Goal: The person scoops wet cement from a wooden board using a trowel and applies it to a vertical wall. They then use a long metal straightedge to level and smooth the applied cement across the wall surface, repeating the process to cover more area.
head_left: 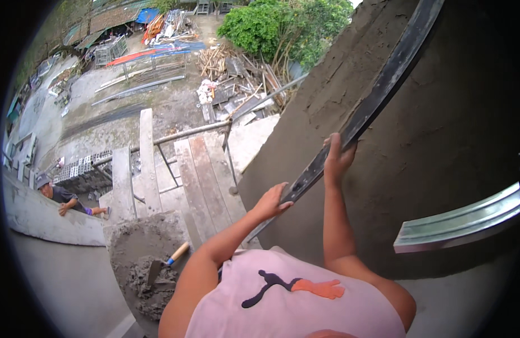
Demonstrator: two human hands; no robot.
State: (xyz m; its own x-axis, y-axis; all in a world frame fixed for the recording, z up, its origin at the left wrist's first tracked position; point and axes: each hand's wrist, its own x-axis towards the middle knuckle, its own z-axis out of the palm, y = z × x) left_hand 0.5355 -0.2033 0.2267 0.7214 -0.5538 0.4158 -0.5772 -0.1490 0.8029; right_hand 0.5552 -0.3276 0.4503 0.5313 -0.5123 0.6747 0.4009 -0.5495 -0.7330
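A long dark straightedge (377, 97) lies diagonally against a wall coated in wet grey plaster (429, 141). My left hand (271, 201) grips its lower part; my right hand (338, 159) grips it higher up, fingers wrapped around the bar. Rough plaster ridges show along the bar's upper edge. Below and left of my left hand, a trowel with a wooden and blue handle (178, 253) rests in a heap of wet mortar (140, 242) on a board.
Scaffold planks (203, 186) and pipes (178, 132) lie beyond my left arm. A co-worker (63, 197) leans at a concrete ledge (40, 219) on the left. A metal window frame (457, 219) is at right. Timber debris (226, 73) and trees lie below.
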